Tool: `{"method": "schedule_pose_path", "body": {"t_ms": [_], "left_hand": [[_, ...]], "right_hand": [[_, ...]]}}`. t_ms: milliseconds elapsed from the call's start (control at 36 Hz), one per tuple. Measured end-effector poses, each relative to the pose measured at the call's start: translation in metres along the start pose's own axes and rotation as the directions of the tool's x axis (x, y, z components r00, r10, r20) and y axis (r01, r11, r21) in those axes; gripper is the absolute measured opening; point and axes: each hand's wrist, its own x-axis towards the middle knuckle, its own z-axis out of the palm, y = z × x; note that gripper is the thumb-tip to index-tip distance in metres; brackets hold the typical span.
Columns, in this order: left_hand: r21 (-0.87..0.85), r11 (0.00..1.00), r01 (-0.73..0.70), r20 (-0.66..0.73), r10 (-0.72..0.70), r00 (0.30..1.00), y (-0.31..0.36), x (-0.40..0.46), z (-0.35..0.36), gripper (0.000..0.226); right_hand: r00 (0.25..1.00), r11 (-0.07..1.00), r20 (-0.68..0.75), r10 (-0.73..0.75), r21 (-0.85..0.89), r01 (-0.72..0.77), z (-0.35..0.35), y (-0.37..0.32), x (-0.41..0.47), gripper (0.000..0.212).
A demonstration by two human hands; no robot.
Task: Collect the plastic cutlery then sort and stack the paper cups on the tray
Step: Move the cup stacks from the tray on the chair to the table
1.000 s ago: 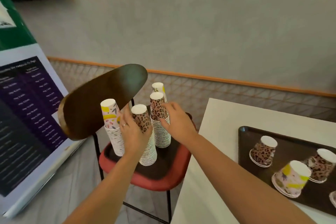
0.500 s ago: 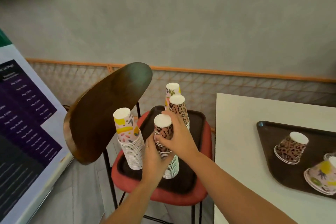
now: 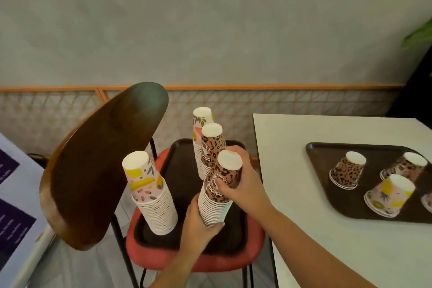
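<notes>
A dark tray (image 3: 184, 184) lies on a red chair seat and carries upside-down stacks of paper cups. Both hands hold a tilted leopard-print stack (image 3: 219, 187): my right hand (image 3: 245, 184) grips its top and my left hand (image 3: 198, 222) cups its lower end. Behind it stand another leopard-print stack (image 3: 211, 145) and a floral stack (image 3: 201, 119). A second floral stack (image 3: 149, 192) leans at the tray's left. On the white table, a second dark tray (image 3: 327, 154) holds single upturned cups, leopard-print (image 3: 348, 170) and floral (image 3: 388, 196).
The chair's curved wooden backrest (image 3: 102, 163) rises left of the stacks. A printed sign board (image 3: 14, 213) leans at the far left. The white table (image 3: 304, 241) edge runs close to the chair's right side. A plant leaf shows at the top right.
The view has shifted right. Both hands have lifted the near leopard-print stack and tilted it rightward; my left hand has slid down to its lower end.
</notes>
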Motion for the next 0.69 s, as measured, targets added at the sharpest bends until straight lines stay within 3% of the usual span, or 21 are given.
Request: {"method": "schedule_pose_path", "body": {"t_ms": [167,417,694], "left_hand": [[0.104,0.991,0.084,0.078,-0.092,0.993,-0.012,0.001,0.003,0.102],[0.107,0.989,0.107,0.022,-0.110,0.994,-0.001,0.008,0.007,0.083],[-0.050,0.998,0.029,0.163,-0.021,0.986,0.063,0.029,0.027,0.078]], "right_hand": [[0.996,0.999,-0.077,0.048,0.022,-0.046,-0.012,0.005,-0.004,0.071],[0.987,0.994,-0.129,0.094,0.064,-0.086,-0.024,0.010,-0.007,0.075],[0.970,0.990,-0.243,0.023,0.144,0.012,-0.077,-0.016,0.009,0.067]]}}
